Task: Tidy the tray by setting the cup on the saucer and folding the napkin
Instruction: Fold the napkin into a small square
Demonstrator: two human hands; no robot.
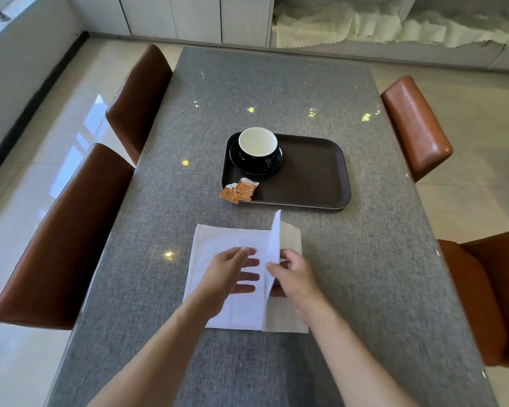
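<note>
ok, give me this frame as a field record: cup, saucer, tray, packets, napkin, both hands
cup: upright on the saucer, looks empty
saucer: black, in the tray's far-left corner
tray: dark, on the grey table, right part bare
packets: small orange ones, at the tray's near-left corner, overlapping its rim
napkin: white, on the table nearer than the tray, right part lifted mid-fold
left hand: flat on the napkin, fingers spread
right hand: pinching the lifted flap's edge
task state: cup step done, fold under way
</note>
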